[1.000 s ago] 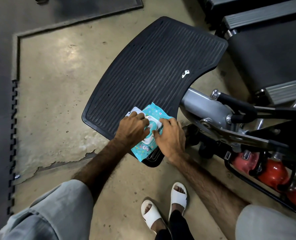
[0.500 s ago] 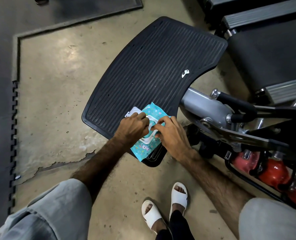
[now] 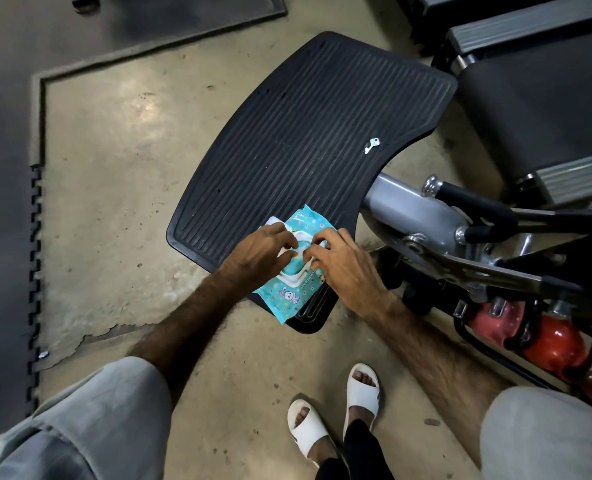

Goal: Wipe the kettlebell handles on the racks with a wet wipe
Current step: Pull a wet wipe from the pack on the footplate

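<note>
A: What could be read on the wet-wipe pack (image 3: 289, 294)?

B: Part of one line along its near edge, "99% PURE WA", the rest cut off by the right hand (image 3: 348, 268). Below it was a cartoon rabbit on the teal wrapper. No brand name was legible.

A: Where did the pack lie?

B: On the near corner of the ribbed black platform (image 3: 308, 133), at about 6 o'clock on that platform, with its near end hanging past the edge over the concrete floor (image 3: 114, 168). A small white key-shaped mark (image 3: 371, 145) sat toward 3 o'clock on the platform. The red kettlebells (image 3: 554, 344) were in a black rack (image 3: 495, 348) at about 4 o'clock from the pack, well apart from it, and untouched.

A: What had changed from the moment before?

B: Little. The pack stayed in the same spot. The two hands had drawn closer together over the white flip lid (image 3: 294, 278), and the right wrist had shifted slightly toward the pack.

A: And the hands themselves?

B: The left hand (image 3: 258, 254) rested on the far left part of the pack, fingers curled loosely and spread, tips at the lid opening. The right hand came in from 4 o'clock, thumb and forefinger pinched together at the opening; whether they held a wipe could not be told. Neither hand had a closed grip around the pack; both pressed on it from above.

A: Anything else near?

B: White sandals (image 3: 336, 410) at 6 o'clock on the floor.
</note>
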